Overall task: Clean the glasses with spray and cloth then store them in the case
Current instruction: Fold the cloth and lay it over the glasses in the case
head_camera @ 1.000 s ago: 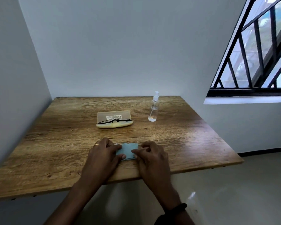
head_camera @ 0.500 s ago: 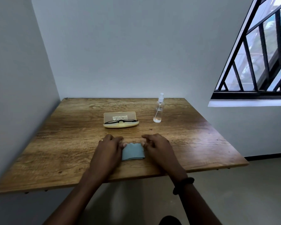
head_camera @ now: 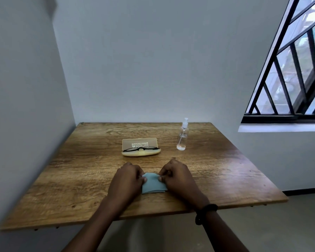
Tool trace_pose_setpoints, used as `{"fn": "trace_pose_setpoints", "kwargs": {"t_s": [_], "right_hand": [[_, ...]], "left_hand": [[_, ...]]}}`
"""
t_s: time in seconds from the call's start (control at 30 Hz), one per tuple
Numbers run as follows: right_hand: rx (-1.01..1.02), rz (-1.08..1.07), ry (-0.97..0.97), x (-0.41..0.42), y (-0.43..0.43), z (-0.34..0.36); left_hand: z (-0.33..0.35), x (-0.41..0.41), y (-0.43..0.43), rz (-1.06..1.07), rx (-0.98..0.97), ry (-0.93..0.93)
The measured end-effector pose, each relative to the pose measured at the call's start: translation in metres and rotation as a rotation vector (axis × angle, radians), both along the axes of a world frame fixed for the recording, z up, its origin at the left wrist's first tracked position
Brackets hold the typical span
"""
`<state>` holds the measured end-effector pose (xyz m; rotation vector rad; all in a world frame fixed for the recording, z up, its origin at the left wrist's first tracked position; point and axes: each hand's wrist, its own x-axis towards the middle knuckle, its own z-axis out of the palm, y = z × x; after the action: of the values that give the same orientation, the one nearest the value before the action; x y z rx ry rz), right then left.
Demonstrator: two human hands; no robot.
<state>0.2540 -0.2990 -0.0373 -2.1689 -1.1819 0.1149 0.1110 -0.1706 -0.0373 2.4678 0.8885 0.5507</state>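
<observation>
wooden table [head_camera: 76, 180] set into a corner between pale walls, barred window [head_camera: 298, 70] up at the right. two bare forearms reaching in from the bottom edge, angled toward each other over the near middle of the tabletop. left hand [head_camera: 125, 180] knuckles up, fingers curled inward, thumb and fingertips pinching the left top corner of a small blue cloth [head_camera: 153, 184]. right hand [head_camera: 178, 179] mirrored, fingers bent and bunched, pinching the cloth's right top corner; dark band [head_camera: 205, 212] around that wrist. cloth stretched between the two hands, lower part lying on the wood near the front edge. farther back, near the centre, open cream case [head_camera: 140, 148] with lid tipped up behind. black-framed glasses [head_camera: 142, 148] lying in the case's lower half, lenses facing forward. to the right of the case, apart from it, upright clear spray bottle [head_camera: 182, 137] with white nozzle, a little liquid at the bottom.
</observation>
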Motion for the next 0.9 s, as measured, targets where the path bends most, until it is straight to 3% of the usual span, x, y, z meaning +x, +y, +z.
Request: {"fn": "trace_pose_setpoints", "kwargs": {"t_s": [0.17,0.5,0.9], "right_hand": [[0.012,-0.005,0.044,-0.001,0.0,0.003],[0.152,0.017,0.241,-0.002,-0.008,0.0],[0.176,0.102,0.183,-0.009,-0.027,-0.001]], "left_hand": [[0.004,0.001,0.004,-0.025,-0.137,-0.015],[-0.006,-0.014,0.002,-0.073,-0.314,-0.253],[-0.017,-0.034,0.005,-0.291,-0.144,-0.264]]}}
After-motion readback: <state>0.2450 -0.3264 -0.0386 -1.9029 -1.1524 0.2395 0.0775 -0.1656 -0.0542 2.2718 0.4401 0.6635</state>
